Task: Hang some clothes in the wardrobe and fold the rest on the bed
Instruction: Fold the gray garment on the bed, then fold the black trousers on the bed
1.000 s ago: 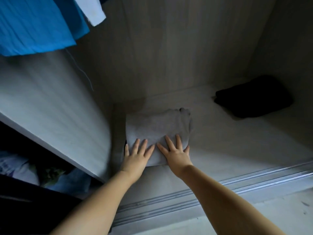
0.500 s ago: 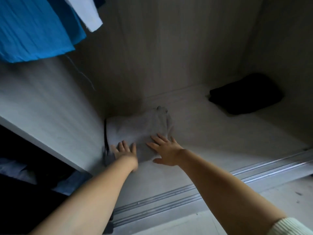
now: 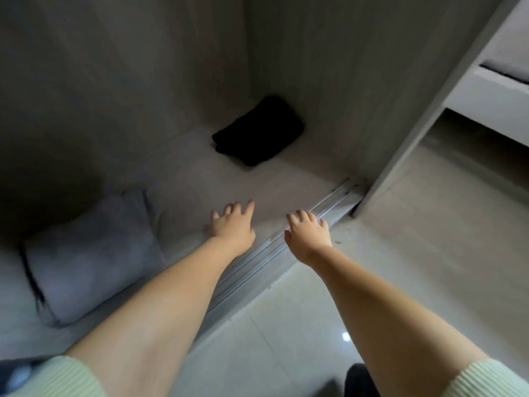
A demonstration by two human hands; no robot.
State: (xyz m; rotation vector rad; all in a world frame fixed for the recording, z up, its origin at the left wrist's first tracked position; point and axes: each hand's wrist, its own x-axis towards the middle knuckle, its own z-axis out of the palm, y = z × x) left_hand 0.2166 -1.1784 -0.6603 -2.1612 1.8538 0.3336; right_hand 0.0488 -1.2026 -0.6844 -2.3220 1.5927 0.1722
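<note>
A folded grey garment [image 3: 94, 253] lies on the wardrobe floor [image 3: 200, 181] at the left, with nothing touching it. A folded black garment [image 3: 259, 131] sits in the far right corner of the same floor. My left hand [image 3: 233, 223] hovers over the wardrobe floor to the right of the grey garment, fingers apart and holding nothing. My right hand [image 3: 307, 233] is over the sliding-door track [image 3: 329, 202], also with spread fingers and nothing in it.
The metal track runs diagonally along the wardrobe's front edge. A wardrobe side panel [image 3: 423, 110] stands at the right, with a shelf unit [image 3: 492, 93] beyond it. Pale tiled floor [image 3: 400, 267] lies in front. A dark shoe tip [image 3: 357, 379] shows at the bottom.
Both hands have lifted off the grey garment and pulled back to the right, toward the track. The view has swung right, so the hanging blue clothes are out of sight.
</note>
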